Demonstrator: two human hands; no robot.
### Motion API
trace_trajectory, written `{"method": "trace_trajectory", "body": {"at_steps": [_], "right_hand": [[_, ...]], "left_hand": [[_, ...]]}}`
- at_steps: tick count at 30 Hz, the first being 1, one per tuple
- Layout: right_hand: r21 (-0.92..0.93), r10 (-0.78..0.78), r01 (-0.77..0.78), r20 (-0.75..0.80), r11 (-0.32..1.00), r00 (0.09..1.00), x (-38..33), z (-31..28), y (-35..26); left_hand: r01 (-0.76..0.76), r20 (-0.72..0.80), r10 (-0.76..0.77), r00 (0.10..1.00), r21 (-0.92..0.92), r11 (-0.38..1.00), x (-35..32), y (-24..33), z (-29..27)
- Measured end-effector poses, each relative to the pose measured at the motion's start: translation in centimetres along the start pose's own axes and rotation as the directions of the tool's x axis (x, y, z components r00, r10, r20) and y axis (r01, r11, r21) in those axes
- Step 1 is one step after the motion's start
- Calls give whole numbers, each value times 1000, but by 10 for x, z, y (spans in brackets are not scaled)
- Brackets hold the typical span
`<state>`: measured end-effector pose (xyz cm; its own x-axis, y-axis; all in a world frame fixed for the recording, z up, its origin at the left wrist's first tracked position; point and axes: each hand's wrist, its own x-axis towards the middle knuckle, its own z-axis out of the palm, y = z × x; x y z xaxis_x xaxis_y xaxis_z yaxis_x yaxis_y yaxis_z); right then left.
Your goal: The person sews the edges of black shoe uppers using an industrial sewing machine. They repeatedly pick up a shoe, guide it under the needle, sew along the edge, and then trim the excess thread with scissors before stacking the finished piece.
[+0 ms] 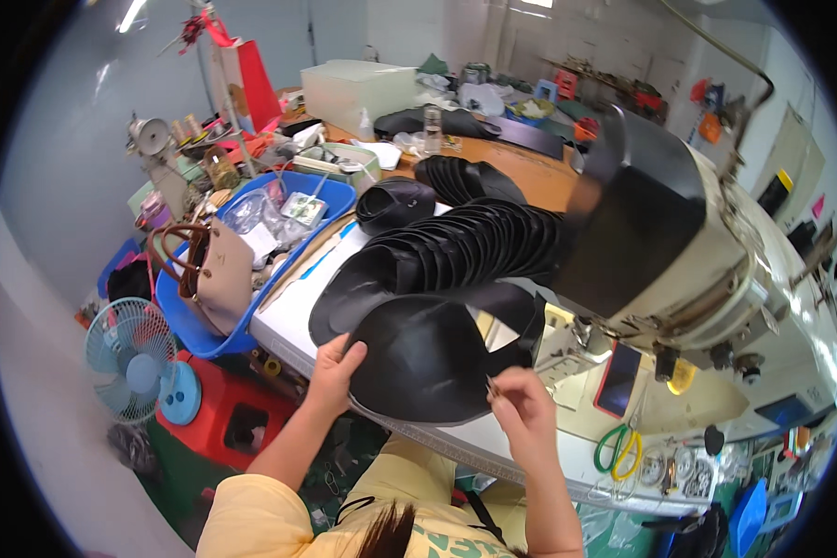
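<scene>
A smooth, rounded black panel, leather-like (418,358), is held up over the front edge of the white table. My left hand (333,372) is closed on its left edge, thumb on top. At the panel's right edge, the fingers of my right hand (523,400) are pinched together. A small thin thing shows at those fingertips, too small to name. Behind the panel, many similar curved black pieces (474,244) lie nested in a row. A black strip (511,307) curves from the panel toward the sewing machine (670,242).
Scissors with green and yellow handles (620,453) and a phone (618,379) lie right of my right hand. A blue tub (205,335) holding a handbag (221,279) stands at left, above a fan (139,372) and a red stool (219,414).
</scene>
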<state>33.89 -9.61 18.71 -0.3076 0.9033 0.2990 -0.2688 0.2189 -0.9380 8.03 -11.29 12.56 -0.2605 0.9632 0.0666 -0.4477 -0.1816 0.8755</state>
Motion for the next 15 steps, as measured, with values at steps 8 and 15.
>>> {"method": "trace_trajectory", "body": {"at_steps": [8,15], "right_hand": [[-67,-316,311,-76,948,946,-32,-10,-63],[184,-523,490,327,852,787,-43,-1,-100]], "left_hand": [[52,-246,-46,968,21,998,17,7,-150],[154,-286,-80,955,246,957,40,-14,-162]]}}
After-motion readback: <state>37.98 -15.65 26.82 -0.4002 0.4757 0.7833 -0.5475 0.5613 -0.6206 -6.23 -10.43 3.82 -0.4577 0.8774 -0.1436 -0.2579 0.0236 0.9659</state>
